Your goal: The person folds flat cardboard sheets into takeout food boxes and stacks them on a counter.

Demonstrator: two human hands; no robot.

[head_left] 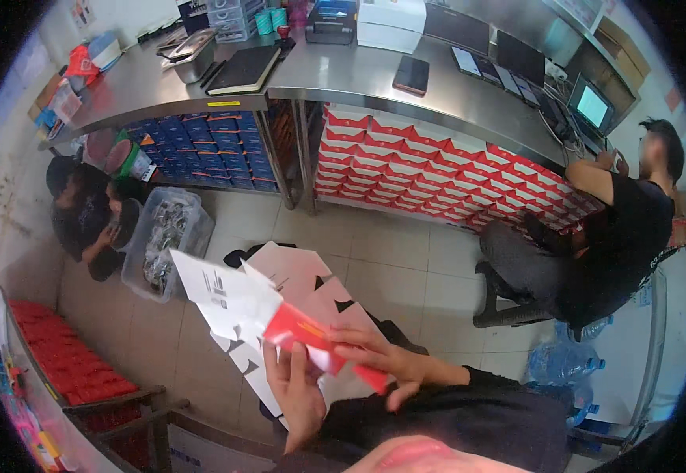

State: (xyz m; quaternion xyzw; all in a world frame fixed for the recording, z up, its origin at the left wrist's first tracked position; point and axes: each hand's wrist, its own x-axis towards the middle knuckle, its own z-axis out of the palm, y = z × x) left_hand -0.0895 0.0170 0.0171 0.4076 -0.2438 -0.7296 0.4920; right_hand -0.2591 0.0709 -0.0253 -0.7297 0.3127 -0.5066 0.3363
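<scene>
A partly folded red and white carton (303, 327) is held up in front of me. Its white flaps (229, 296), with small dark print, stick out toward the far left. My left hand (296, 390) grips the carton's near edge, with the thumb against the red side. At the right end, the fingers of my right hand (382, 363) lie across the red panel and hold it. Part of that end is hidden by the fingers. Beneath the carton, flat white cardboard blanks (300, 268) with dark notches lie across my lap.
Red and white cartons (406, 162) are stacked under the steel counter (319, 75); blue boxes (201, 150) stand further left. A clear tub (201, 229) of shiny wrapped pieces sits beside a crouching person (83, 205). Another person (627, 236) sits at right near water bottles (560, 363).
</scene>
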